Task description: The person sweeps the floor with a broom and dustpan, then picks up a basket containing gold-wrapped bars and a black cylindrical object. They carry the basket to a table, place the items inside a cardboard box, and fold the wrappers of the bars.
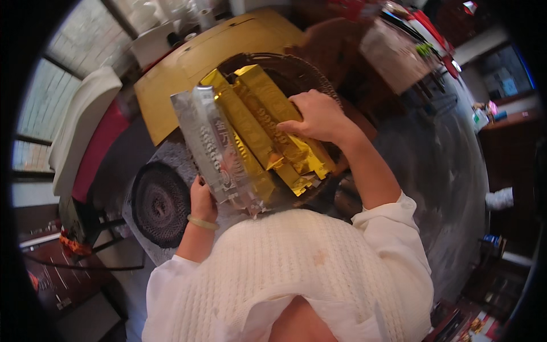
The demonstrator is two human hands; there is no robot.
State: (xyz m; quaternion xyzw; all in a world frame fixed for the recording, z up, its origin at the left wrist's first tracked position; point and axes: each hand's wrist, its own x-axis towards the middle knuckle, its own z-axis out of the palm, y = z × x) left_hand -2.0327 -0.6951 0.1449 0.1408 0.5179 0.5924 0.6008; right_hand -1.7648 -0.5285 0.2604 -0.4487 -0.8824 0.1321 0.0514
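Observation:
A round wicker basket (316, 70) is held close against my body, with long gold foil packs (265, 98) and silver foil packs (201, 137) lying side by side in and across it. My left hand (202, 201) grips the basket's left side, below the silver packs; its fingers are mostly hidden beneath. My right hand (318, 117) rests on the rightmost gold pack, thumb and fingers spread over its edge. Whether it grips that pack or only lies on it cannot be told. The packs bear raised writing.
Beyond the basket stands a yellow wooden table (166, 94). A round dark woven mat (160, 205) lies on a grey surface at left. A chair with a pale cover (85, 115) stands further left. At upper right is a table with a light cloth (393, 55).

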